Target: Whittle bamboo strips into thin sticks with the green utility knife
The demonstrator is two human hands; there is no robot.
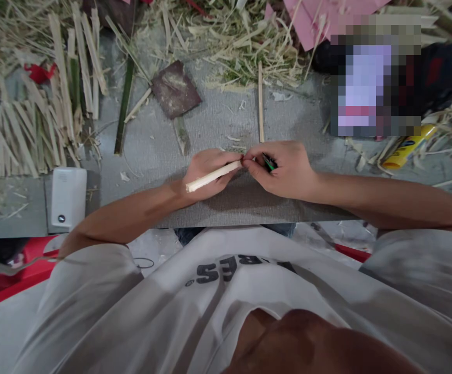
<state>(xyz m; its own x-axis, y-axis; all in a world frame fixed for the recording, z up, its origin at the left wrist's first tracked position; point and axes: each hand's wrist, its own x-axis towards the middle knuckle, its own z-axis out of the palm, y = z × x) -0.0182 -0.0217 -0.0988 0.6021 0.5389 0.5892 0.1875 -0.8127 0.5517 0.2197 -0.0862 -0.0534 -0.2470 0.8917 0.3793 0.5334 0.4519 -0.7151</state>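
My left hand [210, 165] is closed around a pale peeled bamboo strip [212, 177], which slants from the lower left up to the fingertips of both hands. Its blunt near end sticks out past the left wrist side. My right hand [282, 163] is closed too, thumb and finger pinched at the strip's upper end. Inside the right palm shows part of a small green and black tool [269, 163]; most of it is hidden by the fingers, so its kind is unclear. Another thin strip [260, 101] lies on the table just beyond the right hand.
Bundled bamboo strips [35, 124] lie left, near a white power bank [68, 197]. Brown sandpaper [176, 89] sits ahead. Shavings [249, 41] and pink paper [319, 18] cover the back. A yellow glue stick [408, 147] lies right. The grey table [151, 208] ends close to my body.
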